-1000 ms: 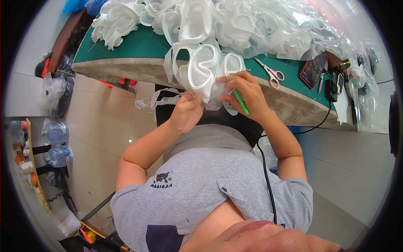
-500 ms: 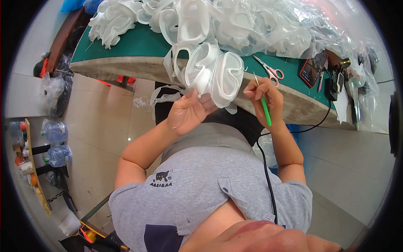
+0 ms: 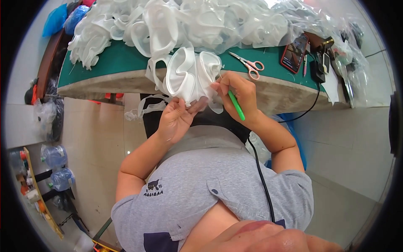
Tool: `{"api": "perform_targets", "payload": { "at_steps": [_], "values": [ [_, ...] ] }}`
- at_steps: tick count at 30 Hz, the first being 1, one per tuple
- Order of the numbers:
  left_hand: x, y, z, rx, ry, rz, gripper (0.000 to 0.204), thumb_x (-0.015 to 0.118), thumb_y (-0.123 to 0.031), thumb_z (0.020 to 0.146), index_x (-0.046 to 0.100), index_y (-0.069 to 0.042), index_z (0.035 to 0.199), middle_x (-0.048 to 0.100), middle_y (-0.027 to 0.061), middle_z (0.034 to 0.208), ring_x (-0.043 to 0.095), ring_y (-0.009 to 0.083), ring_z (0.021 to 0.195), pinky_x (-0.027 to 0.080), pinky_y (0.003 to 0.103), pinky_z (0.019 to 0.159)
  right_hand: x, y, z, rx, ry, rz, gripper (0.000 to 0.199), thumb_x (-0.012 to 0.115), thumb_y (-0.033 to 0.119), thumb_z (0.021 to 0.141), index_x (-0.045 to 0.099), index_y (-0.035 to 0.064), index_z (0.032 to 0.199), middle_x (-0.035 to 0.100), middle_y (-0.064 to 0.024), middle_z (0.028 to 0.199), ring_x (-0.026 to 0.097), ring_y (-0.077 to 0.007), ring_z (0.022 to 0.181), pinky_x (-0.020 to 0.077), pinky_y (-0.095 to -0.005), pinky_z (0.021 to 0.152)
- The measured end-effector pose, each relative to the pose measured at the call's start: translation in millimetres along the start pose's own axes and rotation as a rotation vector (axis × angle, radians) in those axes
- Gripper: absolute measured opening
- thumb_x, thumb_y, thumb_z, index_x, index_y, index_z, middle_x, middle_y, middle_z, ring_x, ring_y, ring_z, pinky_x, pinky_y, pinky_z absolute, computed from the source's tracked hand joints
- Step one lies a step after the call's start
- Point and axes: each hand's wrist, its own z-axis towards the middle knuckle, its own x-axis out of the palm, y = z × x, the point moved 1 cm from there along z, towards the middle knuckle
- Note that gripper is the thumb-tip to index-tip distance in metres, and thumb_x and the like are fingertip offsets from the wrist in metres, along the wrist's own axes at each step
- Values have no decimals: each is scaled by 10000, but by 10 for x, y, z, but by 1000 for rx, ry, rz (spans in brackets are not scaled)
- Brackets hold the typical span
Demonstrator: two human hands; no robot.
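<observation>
My left hand [image 3: 174, 119] pinches the lower edge of a white looped piece [image 3: 180, 73] with raised, curving rims. That piece hangs over the front edge of the green-topped table, joined to or resting against the heap behind it. My right hand [image 3: 239, 94] is closed round a slim green-handled tool [image 3: 236, 105]. Its thin tip points up at the right side of the white piece, whose rim it seems to touch; my fingers partly hide the tip, so its exact kind cannot be told.
A heap of white looped pieces [image 3: 157, 27] and clear plastic covers the back of the green table [image 3: 121, 56]. Pink-handled scissors [image 3: 252, 67] lie right of my hands, beyond them a phone [image 3: 294, 53] and a black adapter [image 3: 317, 72] with a cable. White strips [image 3: 153, 105] hang below.
My right hand has moved left and up with the green-handled tool, from beside the white piece to its right rim. My left hand keeps its hold. The whole view has shifted slightly.
</observation>
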Motion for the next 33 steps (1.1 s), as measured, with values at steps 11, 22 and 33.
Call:
{"api": "perform_targets", "payload": {
  "at_steps": [11,22,33],
  "values": [
    [-192,1,-66,-30,66,-119,378,382,-252,979,404,-90,1320,511,157,1314,450,307,1258,277,470,1108,-740,-483,-199,62,-516,157,221,492,-126,856,410,61,772,602,-83,819,558,-112,743,474,-233,680],
    [-135,-103,-105,-92,-60,-137,395,415,-240,950,418,-70,1306,509,122,1311,439,275,1266,299,449,1092,-462,-299,-90,161,54,42,233,717,-26,742,491,20,770,617,-59,794,586,-109,726,472,-235,646],
    [-214,-25,-76,10,-238,277,555,633,3,822,382,-64,1312,509,72,1266,479,202,1191,362,369,1027,-162,-496,340,-113,-311,-339,145,641,-46,787,509,14,781,647,-84,760,588,-157,614,473,-259,596]
  ]
}}
